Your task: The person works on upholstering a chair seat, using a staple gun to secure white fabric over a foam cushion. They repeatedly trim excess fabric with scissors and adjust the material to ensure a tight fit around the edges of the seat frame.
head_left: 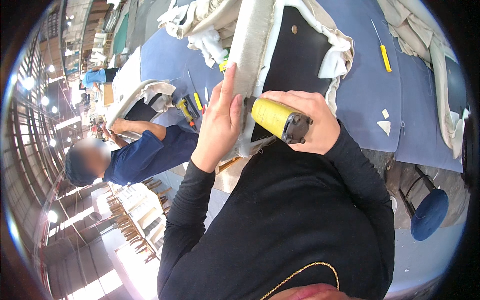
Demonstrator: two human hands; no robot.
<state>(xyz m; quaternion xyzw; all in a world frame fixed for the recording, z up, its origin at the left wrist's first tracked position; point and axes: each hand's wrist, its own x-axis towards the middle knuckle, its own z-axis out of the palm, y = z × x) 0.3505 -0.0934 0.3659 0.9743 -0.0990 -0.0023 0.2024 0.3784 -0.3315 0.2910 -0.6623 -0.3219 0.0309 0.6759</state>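
A padded seat or back panel, covered in beige fabric [253, 45], lies before me with its black underside [295, 60] facing up. White batting [334, 60] and loose fabric bunch along its far right edge. My right hand [322, 120] is wrapped round a yellow staple gun [270, 116], whose nose meets the fabric border beside my left hand. On the beige edge rests my left hand [220, 117], index finger and thumb stretched out, the other fingers partly hidden. A small round metal piece [294, 29] sits in the black underside.
On the blue-covered bench [365, 100] lie a yellow-handled screwdriver [385, 58], fabric scraps [384, 127] and another padded piece [442, 90]. To the left are a second yellow tool [186, 112] and a co-worker [150, 155] handling another panel [131, 107]. A blue stool [430, 215] stands at right.
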